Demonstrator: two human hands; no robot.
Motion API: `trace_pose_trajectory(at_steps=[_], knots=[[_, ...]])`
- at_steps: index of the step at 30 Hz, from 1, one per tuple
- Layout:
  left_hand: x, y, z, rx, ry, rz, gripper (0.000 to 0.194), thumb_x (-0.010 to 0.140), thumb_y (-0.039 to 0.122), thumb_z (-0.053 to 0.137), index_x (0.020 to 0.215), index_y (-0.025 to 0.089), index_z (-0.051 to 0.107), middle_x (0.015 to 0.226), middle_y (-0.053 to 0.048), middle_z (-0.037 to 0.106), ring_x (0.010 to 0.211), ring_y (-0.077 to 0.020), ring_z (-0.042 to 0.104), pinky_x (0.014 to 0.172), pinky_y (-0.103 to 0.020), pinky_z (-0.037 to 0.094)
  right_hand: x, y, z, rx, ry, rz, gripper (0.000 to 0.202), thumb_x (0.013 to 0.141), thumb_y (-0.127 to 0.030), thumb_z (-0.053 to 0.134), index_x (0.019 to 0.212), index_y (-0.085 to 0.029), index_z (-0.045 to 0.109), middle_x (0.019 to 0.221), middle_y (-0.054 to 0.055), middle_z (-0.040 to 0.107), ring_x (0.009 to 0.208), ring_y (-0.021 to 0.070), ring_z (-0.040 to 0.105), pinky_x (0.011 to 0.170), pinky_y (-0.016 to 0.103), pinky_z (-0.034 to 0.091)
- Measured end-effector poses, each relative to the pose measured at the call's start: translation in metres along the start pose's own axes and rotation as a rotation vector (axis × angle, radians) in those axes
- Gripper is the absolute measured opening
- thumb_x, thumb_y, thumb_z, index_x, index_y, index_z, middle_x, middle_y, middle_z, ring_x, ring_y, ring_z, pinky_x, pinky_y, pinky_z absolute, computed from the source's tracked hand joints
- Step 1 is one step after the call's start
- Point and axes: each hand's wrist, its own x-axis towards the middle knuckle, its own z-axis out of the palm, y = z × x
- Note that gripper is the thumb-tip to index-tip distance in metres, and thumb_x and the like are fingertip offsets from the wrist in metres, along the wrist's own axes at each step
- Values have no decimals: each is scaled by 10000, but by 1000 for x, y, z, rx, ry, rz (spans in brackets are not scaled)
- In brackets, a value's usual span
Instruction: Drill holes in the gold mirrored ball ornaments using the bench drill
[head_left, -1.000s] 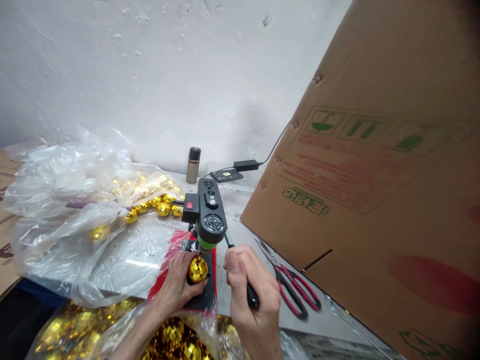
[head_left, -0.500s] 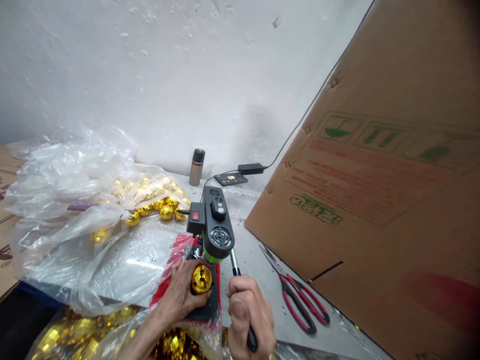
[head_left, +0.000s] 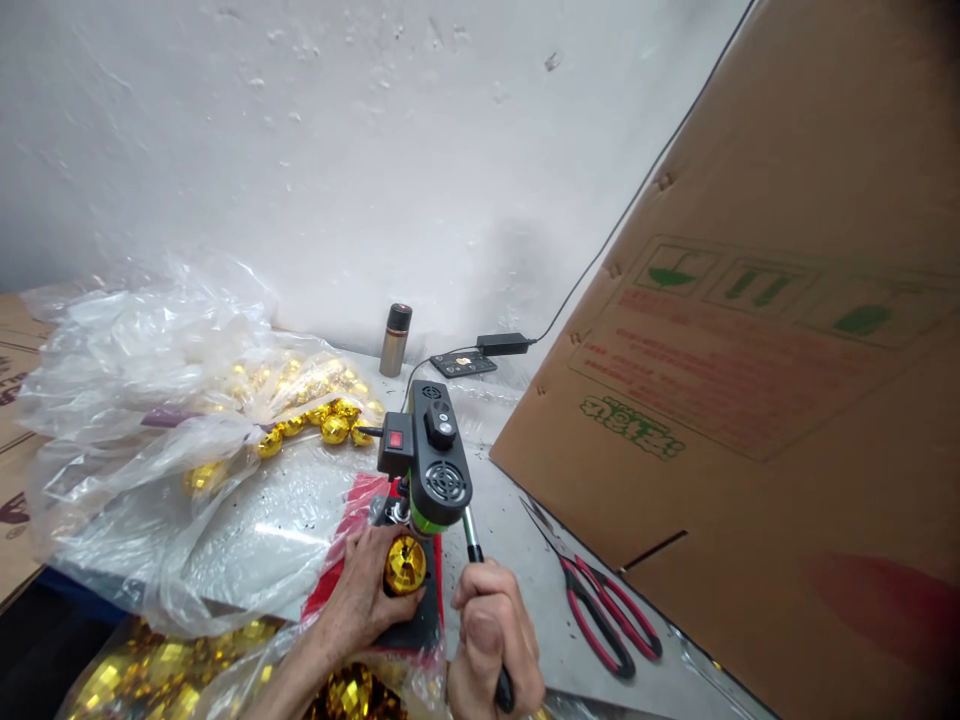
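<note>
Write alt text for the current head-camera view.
A person's left hand holds a shiny gold ball at a black bench machine while the right hand grips its lever. Red-and-black scissors lie to the right, by a cardboard box.

Your left hand (head_left: pixel 364 590) is holding a ball (head_left: pixel 406 565) whose gold, mirror-like facets are shining glossily. Your right hand (head_left: pixel 495 630) is gripping a lever (head_left: pixel 470 528) whose smooth metal shaft is gleaming and whose black handle is looking like plastic. Before you, the machine's housing (head_left: pixel 441 450) is looking like black plastic with a low sheen. Clear plastic film (head_left: pixel 127 370) is lying crinkled and shiny, the carton (head_left: pixel 750 480) is showing matt brown cardboard, and the wall (head_left: pixel 337 150) is looking rough and pitted.
</note>
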Motion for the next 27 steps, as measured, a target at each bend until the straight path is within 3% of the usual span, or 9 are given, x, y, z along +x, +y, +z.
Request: trace_pose_trajectory(at_steps=[4, 13, 21, 27], knots=[[0, 1, -1, -15, -9, -25, 472, 756, 230, 754, 1214, 211, 639, 1141, -92, 716, 1110, -347, 616, 1018, -516, 456, 2, 0, 5, 52, 55, -21, 323, 1052, -132, 408, 746, -224, 455, 679, -18, 489, 555, 118, 459, 497, 282, 339], [2, 8, -5, -52, -28, -61, 543, 735, 225, 774, 1263, 198, 652, 1206, -105, 726, 1147, -366, 627, 1046, -532, 441, -13, 7, 7, 119, 80, 50, 333, 1092, -207, 422, 766, -215, 487, 722, -25, 498, 635, 114, 500, 576, 257, 414], [3, 8, -2, -41, -37, -66, 536, 731, 224, 749, 1259, 192, 661, 1223, -131, 717, 1175, -378, 620, 1054, -552, 438, -8, -2, 20, 160, 200, 71, 380, 1094, -195, 427, 717, -208, 473, 702, -28, 477, 635, 111, 488, 574, 248, 431], [5, 8, -1, -51, -50, -85, 568, 718, 249, 761, 1273, 184, 658, 1256, -150, 705, 1196, -391, 609, 1053, -563, 451, -11, 5, 27, 150, 299, 77, 408, 1078, -198, 436, 671, -216, 424, 667, -27, 446, 598, 118, 467, 548, 252, 408]])
